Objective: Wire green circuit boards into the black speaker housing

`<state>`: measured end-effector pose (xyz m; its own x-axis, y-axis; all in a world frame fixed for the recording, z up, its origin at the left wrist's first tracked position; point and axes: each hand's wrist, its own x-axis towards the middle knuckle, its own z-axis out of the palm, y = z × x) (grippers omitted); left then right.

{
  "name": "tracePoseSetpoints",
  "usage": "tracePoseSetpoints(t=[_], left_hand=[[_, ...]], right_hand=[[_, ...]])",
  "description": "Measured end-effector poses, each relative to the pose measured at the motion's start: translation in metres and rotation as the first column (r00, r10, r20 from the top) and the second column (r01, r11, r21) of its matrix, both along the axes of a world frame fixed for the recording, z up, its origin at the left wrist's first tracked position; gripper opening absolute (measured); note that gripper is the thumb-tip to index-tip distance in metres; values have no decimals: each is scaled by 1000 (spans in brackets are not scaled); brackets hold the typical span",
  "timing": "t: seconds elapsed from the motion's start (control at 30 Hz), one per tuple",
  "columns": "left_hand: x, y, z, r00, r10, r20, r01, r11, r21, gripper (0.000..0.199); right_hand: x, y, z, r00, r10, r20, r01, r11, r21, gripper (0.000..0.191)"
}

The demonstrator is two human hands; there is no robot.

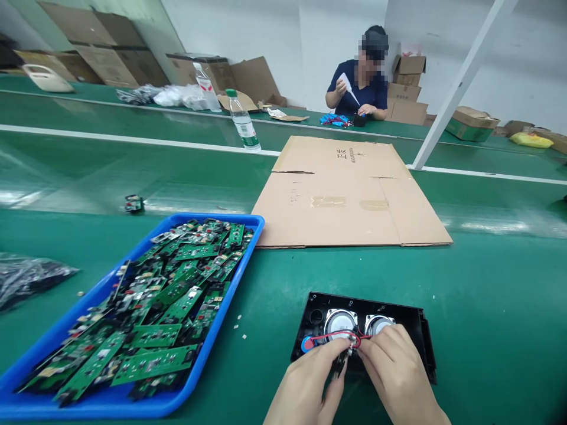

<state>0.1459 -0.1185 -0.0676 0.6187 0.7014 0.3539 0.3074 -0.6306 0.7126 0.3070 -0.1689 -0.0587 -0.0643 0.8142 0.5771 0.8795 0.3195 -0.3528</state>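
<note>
A black plastic housing [410, 330] lies on the green table, with two round silver speakers [341, 321] and a blue disc [307, 344] with red and black wires [328, 336]. Over its front part, my left hand [312, 375] pinches a small dark part with a white connector [352, 340] at its top. My right hand [394, 366] has its fingers closed at the wires beside that connector; what exactly they grip is partly hidden. Both hands nearly touch at the fingertips.
A blue tray [221, 324] heaped with green circuit boards [153, 336] stands left. Flattened cardboard [354, 218] lies behind the housing. A water bottle [243, 124] stands farther back. Across the table a person [361, 88] holds a white squeeze bottle [349, 88].
</note>
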Motion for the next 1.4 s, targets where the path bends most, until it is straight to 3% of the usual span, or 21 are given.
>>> tracePoseSetpoints(t=[0.1,0.2,0.33,0.63,0.8,1.07,1.17,1.33,1.4], left_hand=[[-1,2,1,999,-25,21,24,999,25,39],[-1,4,4,998,-54,40,52,998,37,36],[0,4,9,996,-79,33,78,997,27,37],[2,1,7,991,-78,104,78,997,11,41],[2,1,7,993,-84,86,84,996,6,42],[0,9,10,998,-50,47,54,996,-75,39],[-3,10,11,999,-14,43,20,988,-151,36],[-5,11,11,996,61,62,-47,978,-203,25],[-4,10,9,992,97,81,-78,975,-209,21]], right_hand=[[1,-2,-6,997,-34,-63,35,999,2,20],[5,-4,-10,987,-81,-136,70,994,-82,16],[9,-3,-6,998,12,-60,-24,980,-197,27],[3,0,-2,999,30,-20,-33,991,-133,24],[0,0,-5,999,-28,-17,27,996,-89,27],[3,1,-5,999,-21,42,23,998,-57,24],[16,-8,0,997,-37,65,44,991,-123,35],[38,-11,10,935,15,355,82,963,-255,102],[40,-8,8,908,41,417,98,947,-306,106]])
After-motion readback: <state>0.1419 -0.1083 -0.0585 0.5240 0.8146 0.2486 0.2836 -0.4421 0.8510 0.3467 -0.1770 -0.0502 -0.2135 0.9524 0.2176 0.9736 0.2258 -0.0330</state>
